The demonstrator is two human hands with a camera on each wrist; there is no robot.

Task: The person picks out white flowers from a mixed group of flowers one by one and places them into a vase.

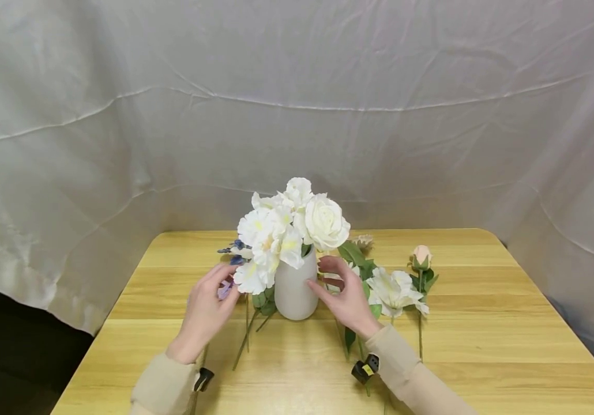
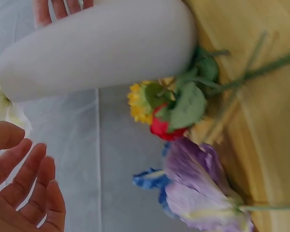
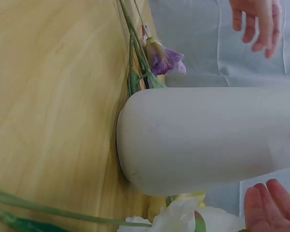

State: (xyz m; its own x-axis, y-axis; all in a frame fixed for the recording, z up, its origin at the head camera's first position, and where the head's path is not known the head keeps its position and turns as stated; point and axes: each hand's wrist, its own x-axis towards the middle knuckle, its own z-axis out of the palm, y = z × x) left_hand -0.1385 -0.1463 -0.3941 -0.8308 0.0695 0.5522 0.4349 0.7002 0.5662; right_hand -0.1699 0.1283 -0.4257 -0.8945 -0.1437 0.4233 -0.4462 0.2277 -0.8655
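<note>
A white vase stands upright on the table, holding large white flowers and a white rose. My left hand is at the left of the bouquet, its fingers loosely bent near the lowest white petals. In the left wrist view, nothing lies between the fingers of the left hand. On the vase's other side is my right hand, thumb in front of the vase and fingers beside it. The fingers in the right wrist view curve loosely near the vase; I cannot tell whether the thumb touches it.
Right of the vase lie a white flower and a pale pink rosebud on long stems. To the left lie a purple flower, a blue flower, a red rose and a yellow flower. Grey cloth hangs behind the table.
</note>
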